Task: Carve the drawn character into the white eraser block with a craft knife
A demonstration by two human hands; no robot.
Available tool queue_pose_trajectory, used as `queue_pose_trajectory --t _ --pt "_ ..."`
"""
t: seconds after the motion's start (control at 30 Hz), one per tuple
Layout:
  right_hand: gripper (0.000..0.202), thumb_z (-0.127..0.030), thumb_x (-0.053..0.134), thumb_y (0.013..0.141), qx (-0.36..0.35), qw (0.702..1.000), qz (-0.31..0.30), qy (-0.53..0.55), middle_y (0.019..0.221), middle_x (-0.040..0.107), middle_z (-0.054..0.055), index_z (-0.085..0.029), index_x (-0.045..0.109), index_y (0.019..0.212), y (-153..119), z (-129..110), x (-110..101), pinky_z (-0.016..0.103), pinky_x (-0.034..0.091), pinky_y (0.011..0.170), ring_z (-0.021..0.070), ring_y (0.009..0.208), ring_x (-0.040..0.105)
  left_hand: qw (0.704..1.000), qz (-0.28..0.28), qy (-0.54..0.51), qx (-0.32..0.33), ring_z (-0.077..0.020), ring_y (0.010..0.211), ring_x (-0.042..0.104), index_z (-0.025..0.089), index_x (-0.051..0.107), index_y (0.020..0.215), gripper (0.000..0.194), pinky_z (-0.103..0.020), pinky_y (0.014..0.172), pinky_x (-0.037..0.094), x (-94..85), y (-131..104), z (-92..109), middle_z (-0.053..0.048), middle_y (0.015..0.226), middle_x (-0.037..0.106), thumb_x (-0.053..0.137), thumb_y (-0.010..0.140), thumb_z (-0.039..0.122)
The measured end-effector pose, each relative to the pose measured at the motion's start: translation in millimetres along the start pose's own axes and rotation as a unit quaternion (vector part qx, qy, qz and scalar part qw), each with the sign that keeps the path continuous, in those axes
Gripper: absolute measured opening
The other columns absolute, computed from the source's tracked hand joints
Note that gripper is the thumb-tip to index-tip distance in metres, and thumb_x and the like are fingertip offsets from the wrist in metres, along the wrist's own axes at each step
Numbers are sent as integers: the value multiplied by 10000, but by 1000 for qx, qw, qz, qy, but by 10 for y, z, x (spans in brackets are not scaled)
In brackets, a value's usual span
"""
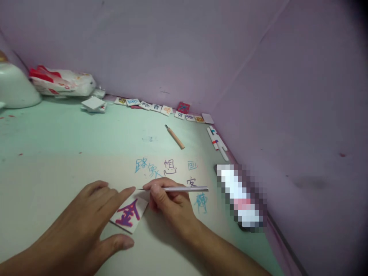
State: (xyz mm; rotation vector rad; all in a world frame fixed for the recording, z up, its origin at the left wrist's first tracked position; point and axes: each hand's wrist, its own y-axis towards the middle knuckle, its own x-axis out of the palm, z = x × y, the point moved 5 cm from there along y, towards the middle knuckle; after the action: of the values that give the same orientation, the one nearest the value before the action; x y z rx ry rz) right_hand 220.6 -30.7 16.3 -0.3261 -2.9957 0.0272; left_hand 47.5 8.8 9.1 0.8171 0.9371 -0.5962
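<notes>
A white square tile [143,207] bearing a purple character outlined in red lies on the table. My left hand [96,214] lies along its left side, fingers stretched. The index fingertip is at the tile's top corner and the thumb is spread out below, apart from the lower edge. My right hand [172,203] pinches a slim silver craft knife [186,189] between thumb and fingers. Its thin tip points left, close to my left index fingertip and the tile's top corner. Whether the tip touches the tile I cannot tell.
Characters in blue and purple ink mark the paper-covered table [57,180]. Beyond lies a wooden-handled carving tool [176,138]. Several tiles [156,107] line the wall. White markers [217,142] and a blurred-out phone-like object [240,197] lie right; a tissue pack [66,82] stands back left.
</notes>
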Motion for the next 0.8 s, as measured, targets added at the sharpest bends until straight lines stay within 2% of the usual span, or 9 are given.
queue_pose_trajectory --t 0.17,0.33,0.57,0.73,0.8 --pt "356 -535 564 889 -9 1000 1 -14 553 487 -51 -217 720 857 -35 -17 -68 247 398 575 102 545 458 1000 27 -3 -14 -294 930 547 297 434 1361 546 -442 875 398 -9 -32 -20 -44 962 630 529 857 486" --pt "342 -517 565 894 -7 1000 -6 -30 586 506 -42 -212 715 862 -33 -36 -61 250 406 598 105 576 466 999 36 -7 17 -331 1054 496 315 447 1344 502 -477 881 402 -52 58 48 -84 1182 553 515 865 449" --pt "341 -493 546 906 -2 999 -14 -34 580 496 -42 -191 700 868 -13 -36 -45 245 429 597 108 572 498 999 33 -24 21 -319 1053 503 342 465 1308 435 -479 909 357 18 61 34 -54 1177 551 507 888 450" --pt "360 -501 536 901 -5 999 -15 -40 601 504 -31 -181 695 854 -8 -56 -46 247 456 609 112 586 511 999 38 -26 19 -357 1075 510 375 464 1317 486 -520 913 387 66 2 -77 -50 1210 532 555 841 416" --pt "356 -494 541 897 -3 999 -13 -46 604 513 -25 -180 704 852 -2 -57 -44 258 473 627 117 595 519 1000 17 -16 20 -368 1069 530 383 479 1302 518 -537 910 408 115 -48 -181 -49 1207 548 600 800 426"
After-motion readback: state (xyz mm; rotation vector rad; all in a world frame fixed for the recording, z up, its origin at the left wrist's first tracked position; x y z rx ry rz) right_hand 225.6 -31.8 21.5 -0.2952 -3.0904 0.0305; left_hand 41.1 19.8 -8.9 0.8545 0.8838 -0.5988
